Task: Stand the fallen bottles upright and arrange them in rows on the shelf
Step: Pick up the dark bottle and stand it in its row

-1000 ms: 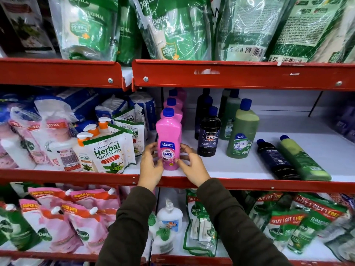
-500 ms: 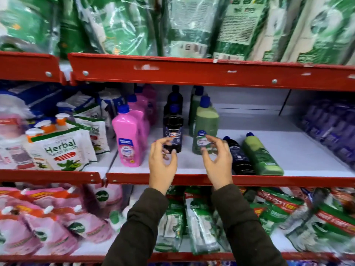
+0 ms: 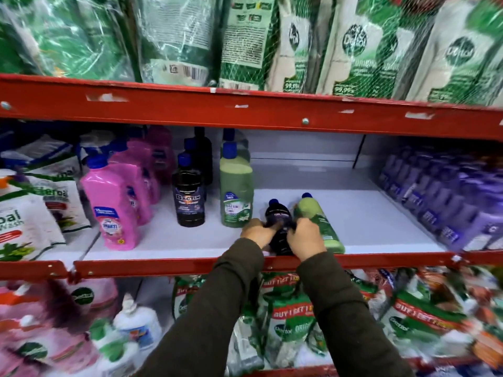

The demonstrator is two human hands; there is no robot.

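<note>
head view: both hands' fingers [image 3: 304, 232] clasp the fallen dark bottle [image 3: 278, 217] beside a fallen green bottle [image 3: 318, 219].

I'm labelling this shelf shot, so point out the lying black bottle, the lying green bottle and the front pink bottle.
lying black bottle [image 3: 277, 214], head view, on its shoulder below the cap.
lying green bottle [image 3: 326, 229], head view, on its label.
front pink bottle [image 3: 114, 202], head view, on its body.

Two bottles lie fallen at centre frame: one dark plastic bottle [image 3: 277, 227], one green plastic bottle [image 3: 318, 224].
</note>
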